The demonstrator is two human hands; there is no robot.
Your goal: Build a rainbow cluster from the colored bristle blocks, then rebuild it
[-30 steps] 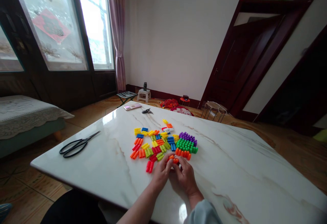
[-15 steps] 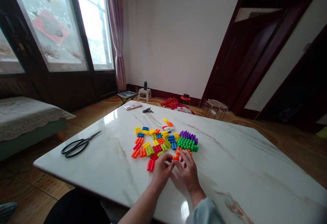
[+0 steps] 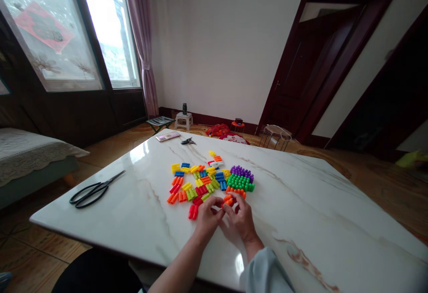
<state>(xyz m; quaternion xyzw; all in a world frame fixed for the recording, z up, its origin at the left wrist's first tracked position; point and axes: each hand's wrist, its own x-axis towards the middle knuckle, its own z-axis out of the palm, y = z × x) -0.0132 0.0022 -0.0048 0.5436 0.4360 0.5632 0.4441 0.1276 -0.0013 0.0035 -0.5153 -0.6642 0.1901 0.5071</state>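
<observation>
My left hand (image 3: pixel 207 217) and my right hand (image 3: pixel 243 218) meet low over the front of a cluster of plastic toy pieces. Between their fingertips they hold orange plastic pieces (image 3: pixel 228 200), partly covered by the fingers. Just beyond is a row of orange knobbed pieces (image 3: pixel 238 191), then rows of green knobbed pieces (image 3: pixel 241 183) and purple ones (image 3: pixel 242 172). Left of these lie many loose paired tube-like pieces in yellow, blue, lime, orange and red. A red pair (image 3: pixel 193 212) rests close to my left hand.
On the marble-patterned table (image 3: pixel 140 221), black-handled scissors (image 3: pixel 96 189) lie at the left. A phone (image 3: pixel 167 136) and small dark pliers-like cutters (image 3: pixel 188 141) lie near the far edge. Beyond stand a folding stool (image 3: pixel 160 121), a white stool (image 3: pixel 183 121) and a wire-legged stool (image 3: pixel 277 133).
The view has shifted slightly, so the table's contents appear further left. My fingers have drawn in closer around the orange pieces, which have turned a little. The surrounding pieces stay in place.
</observation>
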